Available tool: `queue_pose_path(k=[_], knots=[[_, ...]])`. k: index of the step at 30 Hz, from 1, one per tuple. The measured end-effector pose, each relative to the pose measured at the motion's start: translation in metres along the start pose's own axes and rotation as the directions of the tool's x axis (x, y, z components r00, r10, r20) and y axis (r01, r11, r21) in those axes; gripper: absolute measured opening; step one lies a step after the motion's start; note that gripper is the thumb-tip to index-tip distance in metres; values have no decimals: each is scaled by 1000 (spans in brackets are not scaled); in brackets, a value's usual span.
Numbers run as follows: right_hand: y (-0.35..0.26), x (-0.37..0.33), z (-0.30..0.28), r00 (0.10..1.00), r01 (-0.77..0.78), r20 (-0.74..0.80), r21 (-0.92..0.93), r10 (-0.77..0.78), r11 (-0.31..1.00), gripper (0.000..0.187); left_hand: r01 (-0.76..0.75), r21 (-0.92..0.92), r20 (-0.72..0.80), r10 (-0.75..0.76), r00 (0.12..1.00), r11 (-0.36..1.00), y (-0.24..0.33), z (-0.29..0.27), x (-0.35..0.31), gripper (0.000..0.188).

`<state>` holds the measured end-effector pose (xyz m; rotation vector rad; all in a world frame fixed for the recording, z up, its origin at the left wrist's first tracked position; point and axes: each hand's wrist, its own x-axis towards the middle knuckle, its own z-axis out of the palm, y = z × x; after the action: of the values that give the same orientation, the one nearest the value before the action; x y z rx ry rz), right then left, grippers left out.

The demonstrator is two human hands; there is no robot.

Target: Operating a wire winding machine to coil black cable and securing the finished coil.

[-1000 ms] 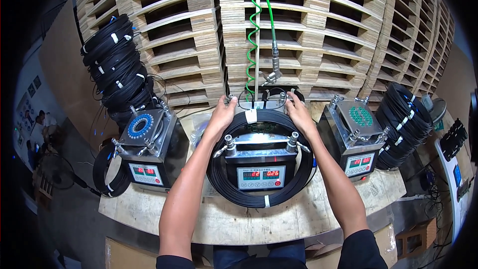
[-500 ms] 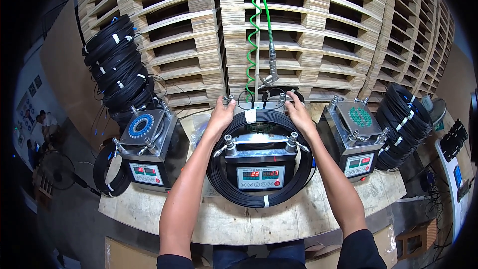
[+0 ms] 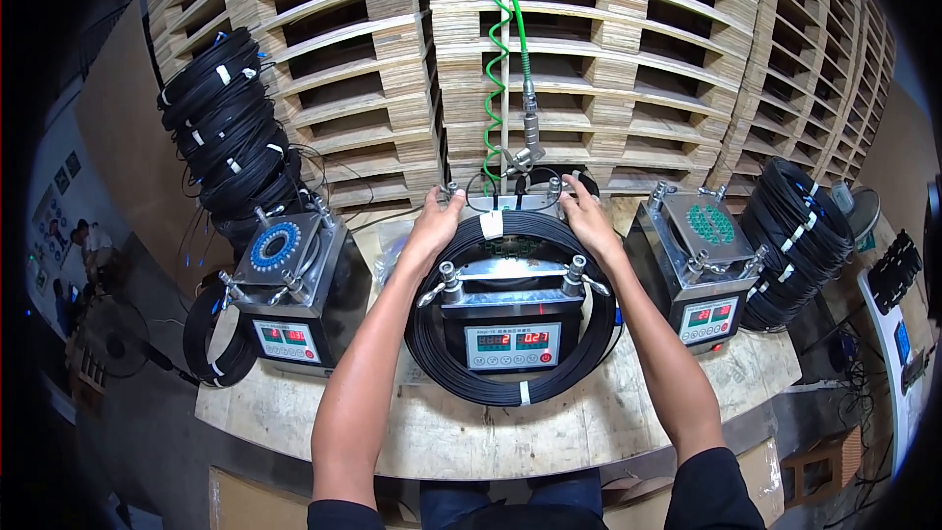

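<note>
A black cable coil (image 3: pixel 427 363), tied with white bands, hangs around the middle polishing machine (image 3: pixel 512 319). My left hand (image 3: pixel 437 223) is at the machine's rear left clamp post (image 3: pixel 452 189), thumb and fingers closed about its lever. At the rear right clamp post (image 3: pixel 554 188), my right hand (image 3: pixel 589 221) has its fingers closed about the lever there, partly hidden. Two front clamp posts, left (image 3: pixel 449 280) and right (image 3: pixel 576 275), stand untouched nearer me. Behind the coil, green parts on the machine's top show only in part.
Left stands a like machine with a blue connector ring (image 3: pixel 276 247); right, another with green connectors (image 3: pixel 709 226). Cable coils are stacked at left (image 3: pixel 231 128) and right (image 3: pixel 800 236). A green spiral air hose with an air gun (image 3: pixel 531 132) hangs before wooden pallets (image 3: pixel 383 59).
Both hands stay at the rear clamp posts, with only slight finger movement. The lit displays on the machines read differently. The view has shifted a little.
</note>
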<state>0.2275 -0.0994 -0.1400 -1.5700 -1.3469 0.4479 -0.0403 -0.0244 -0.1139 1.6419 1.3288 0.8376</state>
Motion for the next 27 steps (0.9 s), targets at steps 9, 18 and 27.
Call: queue_pose_path(k=[9,18,27], knots=[[3,0,6,999,-12,-49,99,17,995,49,-87,-14,-37,86,996,996,-14,1,14,83],[-13,-10,-3,999,-37,-41,-44,35,998,54,-72,-16,-16,72,997,997,-5,2,5,81],[-11,-8,-1,1000,3,-9,50,-3,999,53,-92,18,-44,93,995,996,-16,2,17,81]])
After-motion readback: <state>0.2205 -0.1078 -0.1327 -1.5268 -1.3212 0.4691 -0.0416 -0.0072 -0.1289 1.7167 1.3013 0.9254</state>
